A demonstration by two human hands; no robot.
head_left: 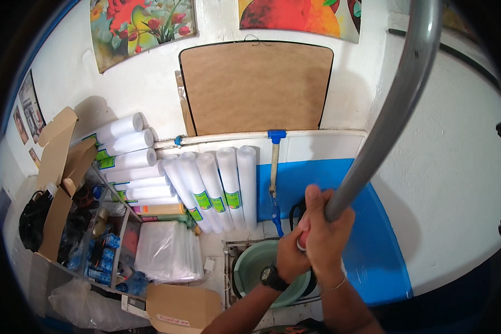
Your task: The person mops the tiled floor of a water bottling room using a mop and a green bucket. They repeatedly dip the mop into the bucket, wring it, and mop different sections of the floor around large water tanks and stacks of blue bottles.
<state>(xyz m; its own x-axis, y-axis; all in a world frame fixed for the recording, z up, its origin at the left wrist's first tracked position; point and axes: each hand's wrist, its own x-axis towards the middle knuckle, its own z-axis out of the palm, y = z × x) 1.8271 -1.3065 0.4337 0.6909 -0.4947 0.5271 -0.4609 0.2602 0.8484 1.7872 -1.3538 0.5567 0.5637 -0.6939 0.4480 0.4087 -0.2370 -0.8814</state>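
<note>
A long thick grey pipe (392,111) slants from the top right down to both hands. My right hand (331,239) is closed around its lower part, fingers wrapped over it. Just below and left of it, my left hand (291,256), with a dark watch (274,278) on the wrist, is closed at the pipe's lower end. A small red-and-white piece (302,242) shows between the two hands; its kind is hard to make out. Under the hands stands a pale green basin (243,273), partly hidden by my left forearm.
Behind the basin, a wall pipe with a blue tap (276,217) hangs down. White plastic-wrapped rolls (209,178) lean on the wall. On the left are a shelf (119,245) with boxes and bottles, stacked clear plastic bags (167,250) and a cardboard flap (183,306). A brown board (256,89) hangs behind.
</note>
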